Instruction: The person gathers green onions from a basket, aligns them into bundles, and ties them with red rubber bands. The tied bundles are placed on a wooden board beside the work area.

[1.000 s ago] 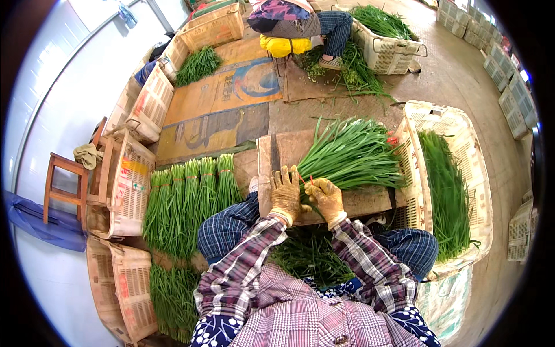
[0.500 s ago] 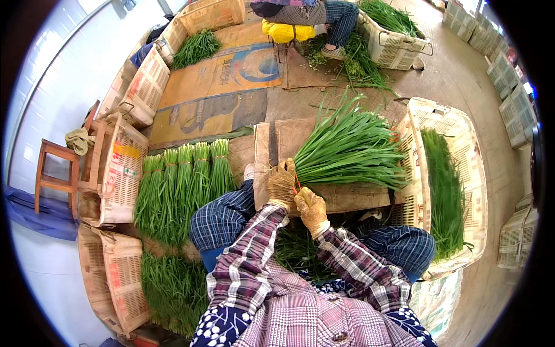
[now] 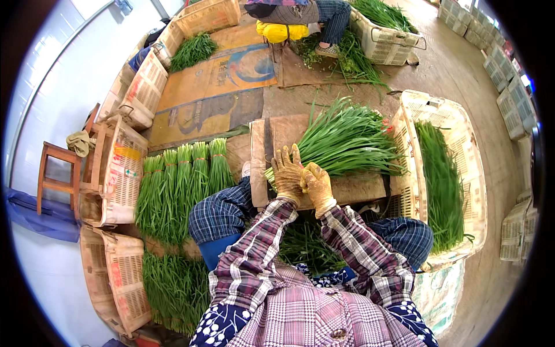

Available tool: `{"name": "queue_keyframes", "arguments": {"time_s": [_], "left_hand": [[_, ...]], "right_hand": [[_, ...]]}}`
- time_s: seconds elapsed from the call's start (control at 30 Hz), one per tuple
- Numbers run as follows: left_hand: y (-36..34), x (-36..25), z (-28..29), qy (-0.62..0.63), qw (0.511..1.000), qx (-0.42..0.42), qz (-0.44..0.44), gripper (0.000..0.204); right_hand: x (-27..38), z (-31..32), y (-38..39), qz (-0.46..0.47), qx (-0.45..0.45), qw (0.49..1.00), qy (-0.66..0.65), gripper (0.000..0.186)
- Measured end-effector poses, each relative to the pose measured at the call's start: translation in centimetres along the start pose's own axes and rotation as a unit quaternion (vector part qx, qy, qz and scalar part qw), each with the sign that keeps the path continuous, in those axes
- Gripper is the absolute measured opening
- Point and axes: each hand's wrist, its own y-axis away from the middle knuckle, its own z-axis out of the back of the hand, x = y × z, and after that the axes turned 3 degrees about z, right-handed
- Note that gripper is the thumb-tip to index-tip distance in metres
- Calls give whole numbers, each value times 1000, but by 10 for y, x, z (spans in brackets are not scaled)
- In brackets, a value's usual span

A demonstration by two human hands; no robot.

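A bunch of long green garlic chives [image 3: 352, 141] lies across a brown cardboard-covered stand [image 3: 358, 189] in front of me, leaf tips fanned toward the right. My gloved left hand [image 3: 286, 173] rests on the stem end with its fingers stretched out and apart; some pale stem ends poke out beside it. Close against it, my gloved right hand [image 3: 318, 188] is closed in a fist by the bunch's near edge. What that fist holds, if anything, is hidden. Several finished bunches [image 3: 185, 188] with red bands stand in a row at my left.
A cream plastic crate [image 3: 477, 191] with chives stands at my right. More crates [image 3: 124, 182] and a wooden stool [image 3: 58, 173] line the left wall. Banded chives [image 3: 176, 292] lie lower left. Ahead, a person [image 3: 332, 23] sits on a yellow-padded seat [image 3: 283, 32] near loose greens.
My left fingers have straightened and spread over the stems, where they were curled around them. The red band visible between my hands before is now out of sight. The chives have shifted slightly.
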Motion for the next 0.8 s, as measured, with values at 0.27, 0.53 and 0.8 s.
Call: {"name": "queue_keyframes", "arguments": {"time_s": [0.27,0.53,0.8], "left_hand": [[-5,17,0,78,995,-4,-62,98],[-6,21,7,82,994,-12,-70,108],[5,28,-16,14,990,-59,-127,113]], "right_hand": [[-75,52,36,316,28,796,516,12],[-47,34,41,79,18,969,232,14],[-73,28,48,303,39,837,455,6]]}}
